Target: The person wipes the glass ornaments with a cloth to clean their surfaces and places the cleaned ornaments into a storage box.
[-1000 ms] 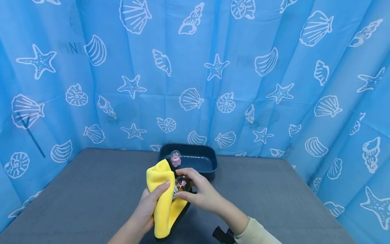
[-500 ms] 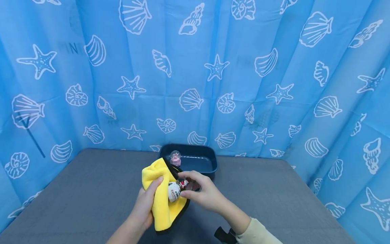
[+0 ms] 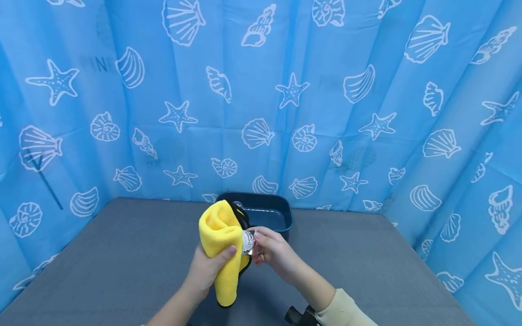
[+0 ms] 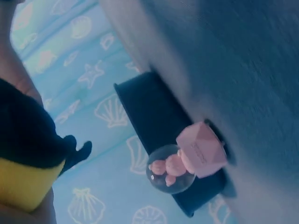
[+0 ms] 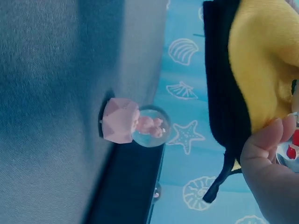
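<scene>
Two wrist views alone show pink base [image 5: 119, 121] — left grip [image 3: 205, 268] clasps cloth [image 3: 220, 226], right [image 3: 275, 253] pinches snow globe [image 3: 247, 242]

Fleecy yellow cloth [image 3: 222, 233]; glossy clear globe [image 3: 256, 250]; matt tabletop [image 3: 142, 253].

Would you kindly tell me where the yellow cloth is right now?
In the head view, the yellow cloth is just left of centre, gripped by the left hand, with the right hand at its right and the dark blue tray beyond it.
</scene>
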Demonstrator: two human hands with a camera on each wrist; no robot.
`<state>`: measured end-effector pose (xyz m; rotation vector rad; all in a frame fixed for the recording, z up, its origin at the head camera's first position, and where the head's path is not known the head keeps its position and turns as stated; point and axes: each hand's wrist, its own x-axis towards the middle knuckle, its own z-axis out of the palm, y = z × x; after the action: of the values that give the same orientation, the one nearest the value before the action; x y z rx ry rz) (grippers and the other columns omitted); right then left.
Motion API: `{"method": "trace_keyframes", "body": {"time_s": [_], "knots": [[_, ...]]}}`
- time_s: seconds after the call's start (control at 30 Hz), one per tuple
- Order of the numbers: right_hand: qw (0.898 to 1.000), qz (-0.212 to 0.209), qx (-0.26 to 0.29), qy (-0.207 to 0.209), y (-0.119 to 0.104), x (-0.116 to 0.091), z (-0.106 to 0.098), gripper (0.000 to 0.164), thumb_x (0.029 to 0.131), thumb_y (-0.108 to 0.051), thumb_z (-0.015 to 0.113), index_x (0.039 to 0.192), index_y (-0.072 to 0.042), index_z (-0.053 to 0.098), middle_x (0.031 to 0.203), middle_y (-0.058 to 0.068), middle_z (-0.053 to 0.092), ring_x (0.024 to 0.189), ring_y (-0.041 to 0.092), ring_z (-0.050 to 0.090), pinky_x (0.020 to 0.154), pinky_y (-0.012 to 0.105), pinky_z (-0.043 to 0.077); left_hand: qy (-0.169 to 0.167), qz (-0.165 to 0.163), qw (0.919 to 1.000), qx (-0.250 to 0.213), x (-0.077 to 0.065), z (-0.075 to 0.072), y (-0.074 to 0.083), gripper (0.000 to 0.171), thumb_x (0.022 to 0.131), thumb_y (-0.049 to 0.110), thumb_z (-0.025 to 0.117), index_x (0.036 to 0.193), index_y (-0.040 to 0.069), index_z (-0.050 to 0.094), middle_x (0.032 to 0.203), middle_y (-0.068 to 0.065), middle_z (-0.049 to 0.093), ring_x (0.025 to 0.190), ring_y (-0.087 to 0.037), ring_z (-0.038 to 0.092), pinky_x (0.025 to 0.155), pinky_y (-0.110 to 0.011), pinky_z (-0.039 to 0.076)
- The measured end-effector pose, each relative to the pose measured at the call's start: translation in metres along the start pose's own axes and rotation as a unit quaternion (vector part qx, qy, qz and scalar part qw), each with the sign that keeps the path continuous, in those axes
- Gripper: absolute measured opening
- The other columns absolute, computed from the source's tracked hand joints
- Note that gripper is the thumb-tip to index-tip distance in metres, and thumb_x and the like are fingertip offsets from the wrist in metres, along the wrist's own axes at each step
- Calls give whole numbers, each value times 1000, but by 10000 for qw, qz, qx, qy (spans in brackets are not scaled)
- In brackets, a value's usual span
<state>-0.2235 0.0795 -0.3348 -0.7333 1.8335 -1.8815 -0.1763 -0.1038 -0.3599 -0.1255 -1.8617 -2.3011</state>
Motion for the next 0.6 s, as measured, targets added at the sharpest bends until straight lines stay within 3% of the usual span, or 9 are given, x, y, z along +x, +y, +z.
{"method": "trace_keyframes", "body": {"time_s": [0.1, 0.17, 0.3, 0.5, 0.6], "knots": [[9999, 98, 94, -71, 3, -1, 0, 46, 102, -27, 37, 127, 10, 44, 86, 0, 55, 73, 13, 49, 66, 24, 44, -131, 264, 9994, 163, 0, 3, -2, 50, 88, 9, 72, 125, -4, 41, 105, -10, 54, 92, -22, 56, 80, -37, 50], [9996, 169, 194, -108, 6, -1, 0, 45, 102, -27, 36, 126, 9, 45, 88, 0, 56, 72, 13, 49, 66, 24, 44, -13, 302, 9995, 131, 0, 5, -3, 46, 89, 7, 70, 124, -5, 43, 104, -9, 55, 92, -21, 57, 80, -36, 50], [9985, 217, 475, -184, 9, -2, -1, 41, 102, -28, 37, 124, 4, 51, 89, 0, 58, 71, 12, 49, 65, 24, 45, 276, 91, 9996, 53, 1, 6, -6, 43, 93, 11, 66, 124, -7, 43, 104, -10, 56, 92, -18, 58, 79, -33, 50], [9962, 119, 782, -374, 11, -3, -3, 29, 102, -27, 36, 113, -15, 61, 87, -2, 59, 68, 11, 49, 65, 24, 44, 718, -410, 9963, -247, 2, -1, -6, 46, 97, 22, 62, 128, -3, 39, 103, -7, 54, 89, -15, 57, 77, -30, 50], [9960, 173, 809, -337, 9, -4, -3, 29, 103, -27, 35, 106, -18, 62, 82, -2, 57, 66, 11, 48, 64, 24, 44, 571, -339, 9976, -220, 0, -4, -6, 48, 95, 23, 65, 126, -4, 40, 100, -6, 55, 86, -15, 58, 75, -31, 50]]}}
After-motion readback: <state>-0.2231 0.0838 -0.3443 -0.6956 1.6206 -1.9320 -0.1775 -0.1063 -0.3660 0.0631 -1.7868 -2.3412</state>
